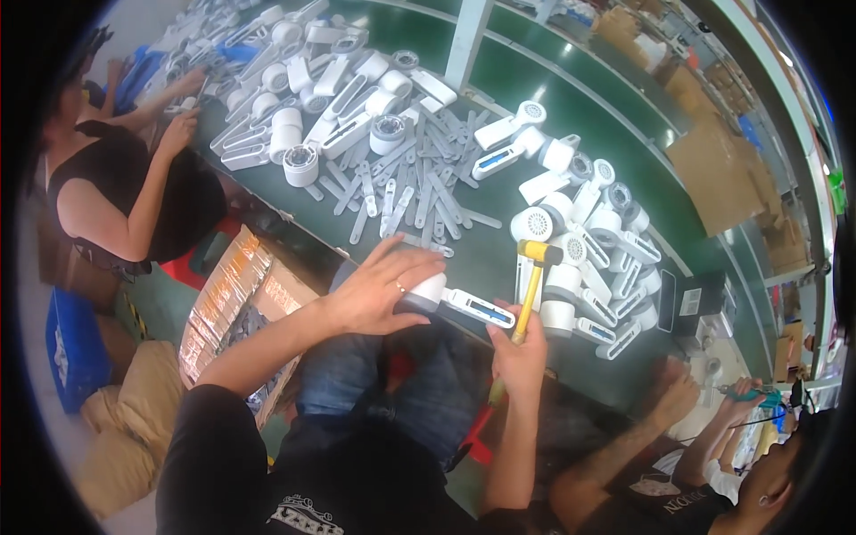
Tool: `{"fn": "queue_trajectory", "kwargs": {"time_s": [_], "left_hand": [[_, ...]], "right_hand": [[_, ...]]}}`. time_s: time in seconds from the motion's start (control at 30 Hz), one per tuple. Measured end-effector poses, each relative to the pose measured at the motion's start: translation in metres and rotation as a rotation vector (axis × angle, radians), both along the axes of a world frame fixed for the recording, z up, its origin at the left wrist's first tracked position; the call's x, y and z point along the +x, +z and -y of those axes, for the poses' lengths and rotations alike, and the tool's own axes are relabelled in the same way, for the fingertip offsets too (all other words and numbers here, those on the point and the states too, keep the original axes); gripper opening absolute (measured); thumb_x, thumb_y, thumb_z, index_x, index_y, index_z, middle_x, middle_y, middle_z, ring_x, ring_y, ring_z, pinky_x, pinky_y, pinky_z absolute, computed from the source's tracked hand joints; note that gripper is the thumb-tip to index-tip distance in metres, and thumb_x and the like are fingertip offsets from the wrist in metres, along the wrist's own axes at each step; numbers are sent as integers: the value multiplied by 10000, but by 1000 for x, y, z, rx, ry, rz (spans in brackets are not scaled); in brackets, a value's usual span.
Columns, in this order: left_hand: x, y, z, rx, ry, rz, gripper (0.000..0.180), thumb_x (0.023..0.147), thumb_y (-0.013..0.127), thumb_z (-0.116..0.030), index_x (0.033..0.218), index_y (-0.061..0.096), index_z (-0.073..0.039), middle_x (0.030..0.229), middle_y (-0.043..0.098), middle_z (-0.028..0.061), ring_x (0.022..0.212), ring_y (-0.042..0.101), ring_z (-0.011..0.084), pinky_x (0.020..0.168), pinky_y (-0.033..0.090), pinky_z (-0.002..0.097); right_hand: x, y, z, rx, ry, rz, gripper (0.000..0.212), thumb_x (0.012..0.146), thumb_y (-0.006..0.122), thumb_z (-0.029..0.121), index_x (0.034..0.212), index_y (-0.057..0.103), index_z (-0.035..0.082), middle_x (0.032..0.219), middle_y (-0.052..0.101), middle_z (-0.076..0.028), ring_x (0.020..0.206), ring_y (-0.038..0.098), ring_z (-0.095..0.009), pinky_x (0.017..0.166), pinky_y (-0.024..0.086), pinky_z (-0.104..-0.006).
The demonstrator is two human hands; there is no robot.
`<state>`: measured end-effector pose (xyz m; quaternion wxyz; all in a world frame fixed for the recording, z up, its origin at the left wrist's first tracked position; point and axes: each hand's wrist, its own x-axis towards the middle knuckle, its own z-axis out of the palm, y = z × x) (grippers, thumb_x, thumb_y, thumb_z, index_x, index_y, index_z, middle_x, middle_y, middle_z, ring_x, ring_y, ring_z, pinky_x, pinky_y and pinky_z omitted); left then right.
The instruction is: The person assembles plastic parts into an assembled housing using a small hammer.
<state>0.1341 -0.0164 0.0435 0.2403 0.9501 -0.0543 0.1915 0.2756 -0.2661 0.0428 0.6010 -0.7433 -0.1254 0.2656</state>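
Observation:
My left hand (379, 290) is wrapped over the round head of a white handheld device (477, 308), which looks like a small fan. Its long handle, with a blue strip in its slot, points right over the table's near edge. My right hand (520, 352) grips a hammer (532, 290) with a yellow head and yellow handle, held upright. The right thumb lies at the end of the device's handle. Just beyond my left hand spreads a pile of flat grey strips (415, 183).
White devices are heaped at the table's far left (303, 98), with another group (580, 232) at right. A carton (241, 303) stands by my left knee. A co-worker (125, 187) sits at left; another person's hand (673, 392) is at right, near a teal-handled tool (744, 395). A metal post (468, 40) rises behind.

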Motion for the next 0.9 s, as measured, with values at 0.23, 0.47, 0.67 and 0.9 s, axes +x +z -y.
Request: {"fn": "queue_trajectory", "kwargs": {"time_s": [0.23, 0.47, 0.67, 0.9], "left_hand": [[-9, 2, -1, 30, 151, -8, 773, 836, 849, -325, 1518, 532, -147, 1534, 563, 38, 1378, 512, 280, 1114, 343, 507], [-65, -3, -85, -297, 956, 89, 295, 931, 756, -81, 1223, 722, -48, 1173, 712, 166, 1010, 699, 342, 846, 583, 406], [-61, -12, -107, 75, 753, 219, 229, 921, 776, -125, 1136, 761, -47, 1202, 715, 145, 1039, 690, 340, 865, 583, 418], [-14, -5, -93, -143, 781, 168, 352, 906, 812, -291, 1165, 767, -58, 1193, 707, 150, 1014, 700, 354, 883, 583, 422]], "right_hand": [[-5, 16, -17, -211, 48, 146, 357, 935, 777, 46, 1269, 652, 21, 895, 723, -72, 469, 539, -88, 409, 409, -270], [2, 5, -8, -121, 8, 49, 339, 909, 781, 14, 1202, 615, -22, 1266, 746, -128, 520, 597, -97, 412, 446, -243], [-1, 7, -12, -135, -6, 57, 337, 896, 779, -8, 1186, 609, -33, 1274, 742, -140, 516, 598, -100, 395, 436, -235], [-4, 9, -15, -138, -21, 83, 329, 898, 780, -2, 1183, 620, -34, 1257, 751, -135, 511, 593, -96, 398, 439, -235]]}}
